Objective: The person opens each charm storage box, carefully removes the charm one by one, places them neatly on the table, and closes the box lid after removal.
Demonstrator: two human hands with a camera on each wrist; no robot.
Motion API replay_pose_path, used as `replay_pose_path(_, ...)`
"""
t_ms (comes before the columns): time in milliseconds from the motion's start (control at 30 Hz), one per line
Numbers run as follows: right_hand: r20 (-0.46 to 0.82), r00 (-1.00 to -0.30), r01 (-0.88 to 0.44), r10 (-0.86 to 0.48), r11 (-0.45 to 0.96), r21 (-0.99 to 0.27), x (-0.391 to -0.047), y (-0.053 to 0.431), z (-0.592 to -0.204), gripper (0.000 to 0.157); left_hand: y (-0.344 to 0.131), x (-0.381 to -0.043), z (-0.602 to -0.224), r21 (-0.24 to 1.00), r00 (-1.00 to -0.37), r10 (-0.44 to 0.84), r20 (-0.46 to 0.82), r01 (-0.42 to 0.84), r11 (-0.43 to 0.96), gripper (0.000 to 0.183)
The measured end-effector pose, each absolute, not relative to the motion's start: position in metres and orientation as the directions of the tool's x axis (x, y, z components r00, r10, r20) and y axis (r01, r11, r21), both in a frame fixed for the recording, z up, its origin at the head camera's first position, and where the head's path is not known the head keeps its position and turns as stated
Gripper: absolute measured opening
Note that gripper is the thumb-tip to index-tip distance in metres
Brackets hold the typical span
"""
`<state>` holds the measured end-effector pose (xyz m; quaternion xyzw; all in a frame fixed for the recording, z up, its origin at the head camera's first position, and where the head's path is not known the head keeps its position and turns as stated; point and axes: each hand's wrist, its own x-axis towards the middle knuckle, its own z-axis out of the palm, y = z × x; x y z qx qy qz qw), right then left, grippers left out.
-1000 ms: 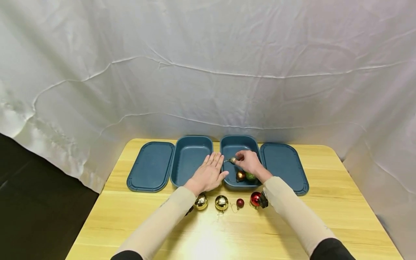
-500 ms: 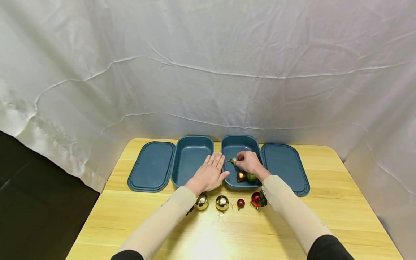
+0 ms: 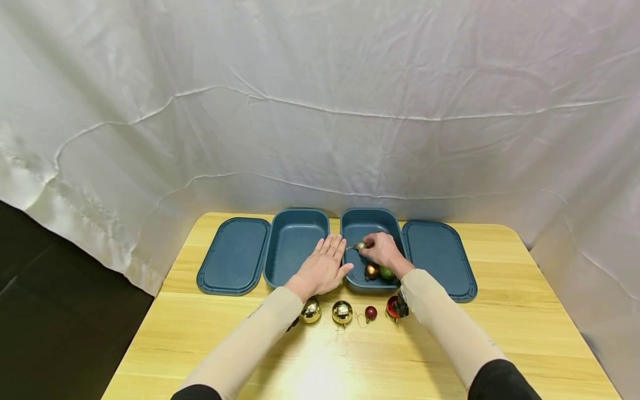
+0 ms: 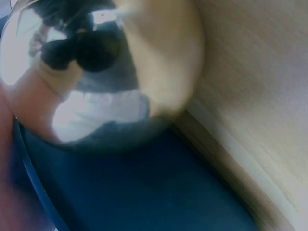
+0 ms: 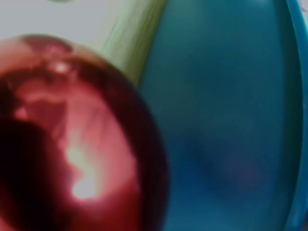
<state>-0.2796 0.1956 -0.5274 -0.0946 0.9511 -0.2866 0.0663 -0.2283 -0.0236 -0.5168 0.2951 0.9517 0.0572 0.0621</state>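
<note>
My left hand (image 3: 324, 268) lies flat with straight fingers over the neighbouring rims of two blue boxes. The right hand (image 3: 384, 250) reaches into the right box (image 3: 371, 210) and pinches a small gold Christmas bauble (image 3: 360, 245) by its round body, its hanger pointing left. A copper bauble (image 3: 371, 271) and a green bauble (image 3: 386, 272), partly hidden by the right wrist, lie in that box. A shiny gold bauble (image 3: 311, 311) on the table fills much of the left wrist view. Close to the right wrist camera sits a red bauble (image 5: 96, 139), partly covered in the head view.
The left box (image 3: 292, 253) shows a bare floor. Flat blue lids lie outside the boxes, one left (image 3: 234, 255) and one right (image 3: 439, 258). Another gold bauble (image 3: 342, 312) and a small dark red bauble (image 3: 370, 313) stand in front. White cloth (image 3: 320, 139) hangs behind the table.
Both hands keep nearly the same places. The right forearm has shifted slightly left, covering a little more of the red bauble.
</note>
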Motion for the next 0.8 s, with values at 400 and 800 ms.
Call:
replay_pose_path(400,-0.08,-0.975,-0.128,-0.207,0.82,-0.558,-0.2803,0.1953,-0.5322,0.038,-0.023,-0.2282,-0.5162,0.14,-0.817,0.57,-0.082,0.557,0.819,0.075)
replay_pose_path(800,-0.066,-0.977,-0.136,-0.205,0.824,-0.551,-0.2799,0.1938,-0.5301,0.037,-0.023,-0.2297,-0.5175,0.137,-0.819,0.567,-0.088,0.554,0.821,0.076)
